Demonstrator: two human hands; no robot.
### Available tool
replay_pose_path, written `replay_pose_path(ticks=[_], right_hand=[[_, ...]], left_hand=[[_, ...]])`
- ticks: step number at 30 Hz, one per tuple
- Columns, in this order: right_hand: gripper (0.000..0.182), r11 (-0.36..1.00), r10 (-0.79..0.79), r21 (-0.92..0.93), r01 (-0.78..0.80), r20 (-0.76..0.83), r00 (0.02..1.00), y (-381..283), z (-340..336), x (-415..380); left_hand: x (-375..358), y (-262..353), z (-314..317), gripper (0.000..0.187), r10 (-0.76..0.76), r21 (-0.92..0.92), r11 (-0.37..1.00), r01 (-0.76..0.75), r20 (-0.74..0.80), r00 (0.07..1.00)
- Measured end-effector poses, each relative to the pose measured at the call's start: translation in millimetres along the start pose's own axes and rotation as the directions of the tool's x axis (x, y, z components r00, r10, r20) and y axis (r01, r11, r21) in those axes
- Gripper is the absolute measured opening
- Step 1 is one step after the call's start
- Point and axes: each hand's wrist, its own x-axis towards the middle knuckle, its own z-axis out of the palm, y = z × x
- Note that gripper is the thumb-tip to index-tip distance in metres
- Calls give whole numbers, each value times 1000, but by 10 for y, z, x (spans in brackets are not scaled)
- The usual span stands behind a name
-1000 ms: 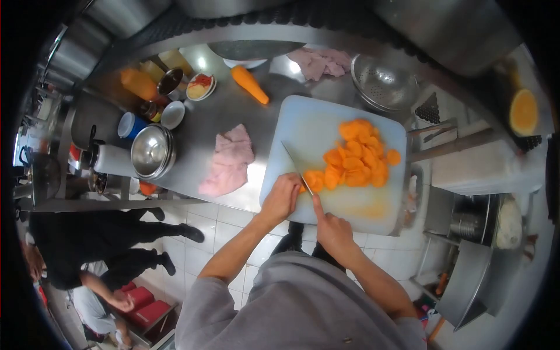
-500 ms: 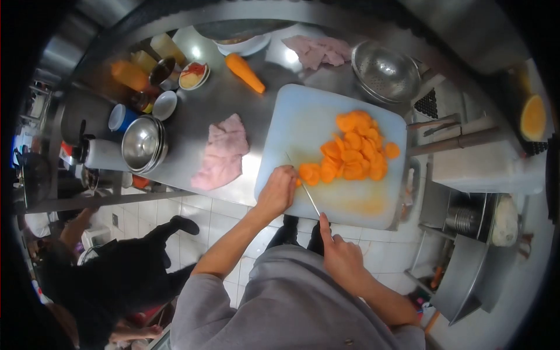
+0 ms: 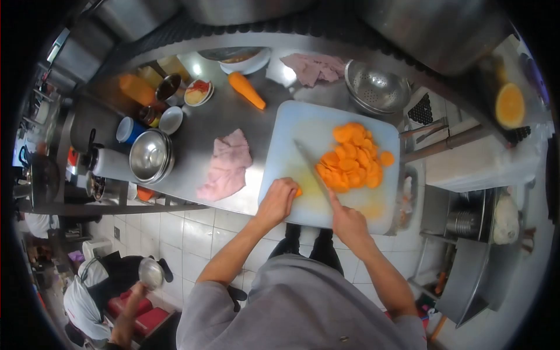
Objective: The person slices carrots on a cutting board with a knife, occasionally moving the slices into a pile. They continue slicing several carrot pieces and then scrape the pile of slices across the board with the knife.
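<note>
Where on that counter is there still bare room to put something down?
Bare steel lies between the whole carrot, the pink cloth and the cutting board. The board's far left corner is bare too. It is crowded at the counter's left end, around the stacked metal bowls and condiment containers.

The knife (image 3: 312,166) has pushed loose carrot slices (image 3: 350,158) into the pile
</note>
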Motion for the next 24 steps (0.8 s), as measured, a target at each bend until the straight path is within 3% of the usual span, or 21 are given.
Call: replay_pose_path(ticks=[4,7,12,19,24], right_hand=[[84,1000,1,-12,-1,5,1000,-248,-191,-308],[82,998,-47,-41,51,85,995,-490,-279,-566],[87,997,41,-78,-23,240,970,-671,-462,-750],[85,999,21,-38,-11,273,962,-617,-233,-730],[84,1000,4,-27,1,176,984,-608,59,-479]], left_hand=[[-23,-35,54,20,-21,13,1000,21,-25,999],[-7,-53,71,22,-16,31,999,16,-28,999],[-1,-42,55,23,-10,17,1000,10,-19,1000],[-6,-21,52,25,-38,16,999,38,-15,999],[10,-8,29,24,-34,-2,999,34,-17,999]])
